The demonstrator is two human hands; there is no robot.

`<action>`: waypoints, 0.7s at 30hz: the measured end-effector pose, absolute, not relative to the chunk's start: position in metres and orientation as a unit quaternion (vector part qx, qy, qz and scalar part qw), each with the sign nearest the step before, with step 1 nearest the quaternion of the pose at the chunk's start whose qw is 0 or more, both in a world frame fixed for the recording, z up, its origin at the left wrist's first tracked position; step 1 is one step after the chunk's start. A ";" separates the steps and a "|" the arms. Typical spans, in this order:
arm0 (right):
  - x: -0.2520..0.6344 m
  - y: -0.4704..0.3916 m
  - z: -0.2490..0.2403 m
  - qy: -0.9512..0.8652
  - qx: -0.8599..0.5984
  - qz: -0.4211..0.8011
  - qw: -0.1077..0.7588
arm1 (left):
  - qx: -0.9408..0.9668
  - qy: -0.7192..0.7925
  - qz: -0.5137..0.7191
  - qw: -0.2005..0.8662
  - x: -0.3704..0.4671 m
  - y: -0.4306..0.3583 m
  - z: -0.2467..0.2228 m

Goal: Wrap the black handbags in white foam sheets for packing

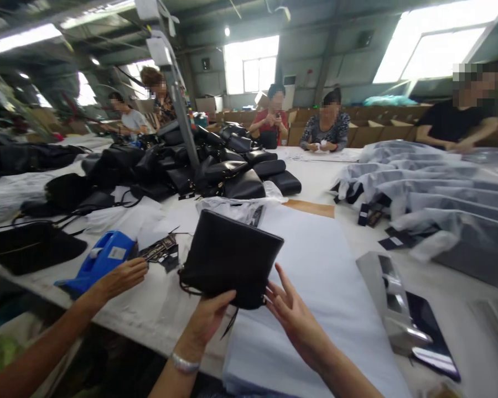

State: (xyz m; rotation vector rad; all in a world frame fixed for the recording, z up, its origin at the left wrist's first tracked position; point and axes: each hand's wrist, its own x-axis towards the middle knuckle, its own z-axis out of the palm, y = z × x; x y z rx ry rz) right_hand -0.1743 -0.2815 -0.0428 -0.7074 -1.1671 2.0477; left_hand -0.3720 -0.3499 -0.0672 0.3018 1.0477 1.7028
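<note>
While others work along the far side, I see the bag (232,254) held up at the centre of the frame, over the near edge of the paper (311,265). Its broad black face is turned toward the wearer, and its long axis slants from upper left down to the right, the upper edge dropping that way too. A thin strap (190,288) loops at its lower left corner.

The bag's back is out of sight, as are most of the left hand's fingers; the right fingertips blur against the bag's edge, and both forearms are cut off by the bottom of the frame.

Coming up from below, the left hand (207,320) is clamped on the bag's lower edge, thumb across the front, a metal band (185,363) at the wrist. The right hand (292,318) leans in from the lower right, fingers apart, at the lower right corner; I can't tell how firmly it touches. At lower left, a co-worker's hand (124,276) reaches beside a blue tool (102,262).
</note>
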 end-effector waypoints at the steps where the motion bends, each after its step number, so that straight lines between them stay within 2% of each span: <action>1: -0.174 -0.282 -0.038 -0.416 -0.273 0.785 0.369 | 0.144 0.446 0.684 0.559 -0.356 -0.349 -0.069; 3: -0.165 -0.281 -0.030 -0.381 -0.295 0.774 0.411 | 0.185 0.464 0.633 0.592 -0.333 -0.350 -0.075; 6: -0.140 -0.275 -0.024 -0.362 -0.355 0.755 0.416 | 0.248 0.478 0.584 0.607 -0.326 -0.351 -0.082; 10: -0.101 -0.258 -0.023 -0.344 -0.433 0.732 0.398 | 0.331 0.353 0.603 0.635 -0.335 -0.344 -0.077; 14: -0.073 -0.230 -0.031 -0.328 -0.464 0.726 0.388 | 0.260 0.307 0.678 0.615 -0.334 -0.332 -0.063; 21: -0.061 -0.198 -0.050 -0.385 -0.475 0.713 0.344 | 0.142 0.449 0.668 0.576 -0.345 -0.310 -0.066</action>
